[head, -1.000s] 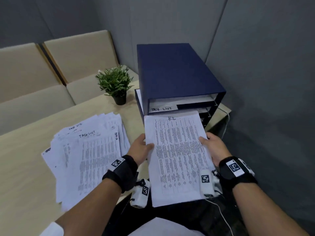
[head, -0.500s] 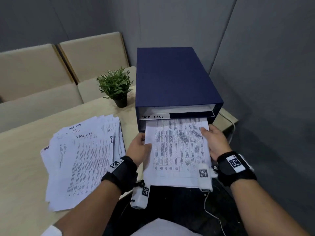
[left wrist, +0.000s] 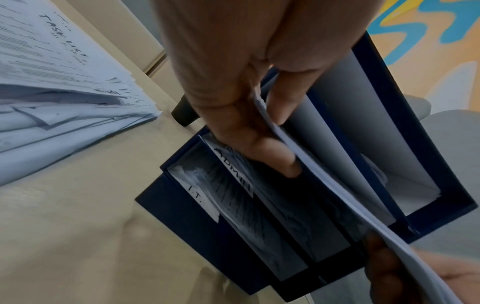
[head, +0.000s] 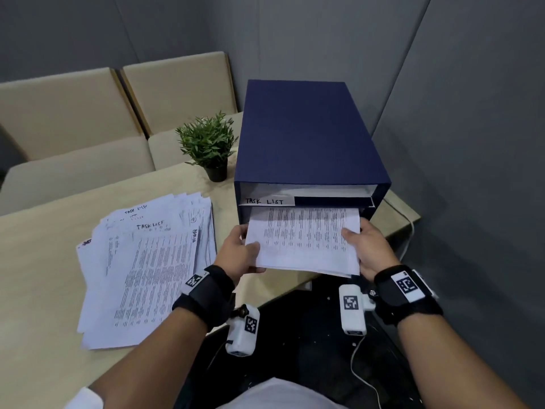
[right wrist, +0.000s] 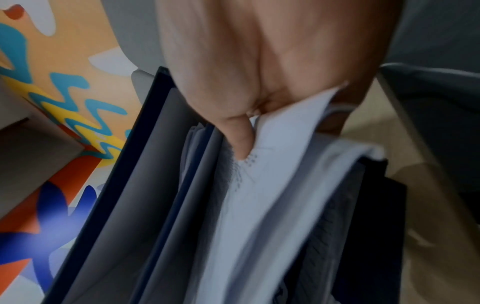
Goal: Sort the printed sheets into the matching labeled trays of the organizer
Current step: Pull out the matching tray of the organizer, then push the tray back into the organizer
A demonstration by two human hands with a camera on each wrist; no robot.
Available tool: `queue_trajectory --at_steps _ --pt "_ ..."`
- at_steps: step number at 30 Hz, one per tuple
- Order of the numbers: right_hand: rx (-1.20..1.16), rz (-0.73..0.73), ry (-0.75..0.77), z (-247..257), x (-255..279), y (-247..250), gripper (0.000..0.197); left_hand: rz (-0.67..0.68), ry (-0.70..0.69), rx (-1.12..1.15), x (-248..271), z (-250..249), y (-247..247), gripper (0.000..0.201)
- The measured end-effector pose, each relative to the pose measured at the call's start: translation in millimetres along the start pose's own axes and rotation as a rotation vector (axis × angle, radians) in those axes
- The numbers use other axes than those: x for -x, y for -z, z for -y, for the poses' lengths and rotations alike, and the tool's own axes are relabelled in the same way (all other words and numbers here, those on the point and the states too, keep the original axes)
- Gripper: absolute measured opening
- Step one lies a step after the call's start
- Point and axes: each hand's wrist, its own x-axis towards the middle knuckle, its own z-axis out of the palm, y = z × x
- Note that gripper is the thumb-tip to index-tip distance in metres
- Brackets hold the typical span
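A dark blue organizer [head: 306, 137] stands at the table's right end, its top tray labelled TASK LIST [head: 265, 201]. A thin stack of printed sheets [head: 303, 240] sits halfway into the slot just below that tray. My left hand [head: 239, 255] pinches the stack's left edge, thumb on top. My right hand [head: 368, 246] pinches the right edge the same way. In the left wrist view the sheets [left wrist: 337, 191] pass above lower trays labelled ADMIN [left wrist: 235, 170] and I.T. [left wrist: 197, 197]. The right wrist view shows my thumb [right wrist: 239, 137] pressing the sheets [right wrist: 259, 205] into the organizer [right wrist: 111, 185].
A fanned pile of printed sheets [head: 141, 267] lies on the beige table [head: 38, 320] to the left, some headed TASK LIST. A small potted plant [head: 209, 146] stands beside the organizer. Beige seats [head: 73, 113] line the far side. Grey walls close in on the right.
Both hands have pushed the stack forward from in front of the organizer into the slot under the top tray; about half of it is now inside.
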Motion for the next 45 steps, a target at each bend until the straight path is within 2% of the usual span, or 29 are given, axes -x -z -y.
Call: queue_trajectory --at_steps 4,7,9,15,18,21,26,29,32,35,39,45 --pt "-0.037 0.059 -0.009 4.2 -0.2 -4.1 0.025 -0.06 -0.027 0.01 -0.7 -2.3 -3.0 0.026" --pt "0.122 0.229 -0.157 -2.0 3.8 9.0 0.025 -0.094 -0.051 0.031 -3.7 -5.3 -5.2 0.023" --pt "0.192 0.262 -0.204 -8.5 3.1 16.8 0.024 -0.092 -0.05 0.042 -5.0 -4.1 -5.7 0.023" --pt "0.013 0.097 -0.105 5.0 -12.2 4.9 0.012 -0.049 -0.005 0.193 -6.4 -3.1 -9.3 0.03" --pt "-0.105 0.003 -0.079 13.8 -24.6 -9.8 0.008 -0.051 -0.01 0.202 -2.9 -5.2 -6.1 0.017" --pt "-0.193 -0.086 -0.082 17.2 -33.9 -23.0 0.016 -0.063 -0.013 0.197 1.6 -4.8 0.0 0.009" --pt "-0.162 -0.109 -0.038 11.2 -33.6 -26.8 0.012 -0.082 -0.01 0.167 5.3 1.4 11.9 0.015" --pt "-0.074 -0.116 -0.025 6.9 -26.9 -25.1 0.018 -0.093 -0.005 0.166 7.0 6.2 20.2 0.018" --pt "-0.053 -0.051 -0.062 0.9 -17.9 -30.1 0.018 -0.104 -0.004 0.137 9.9 11.9 33.0 0.02" --pt "-0.009 0.076 -0.066 -8.2 -10.0 -44.3 0.016 -0.126 -0.013 0.066 12.2 18.4 51.4 0.021" --pt "0.151 0.24 -0.066 -26.5 -2.2 -82.4 0.021 -0.171 -0.005 -0.007 11.9 31.0 89.6 0.019" --pt "0.358 0.371 -0.144 -63.0 7.5 -151.2 0.015 -0.254 0.034 -0.131 6.7 58.6 165.1 0.013"
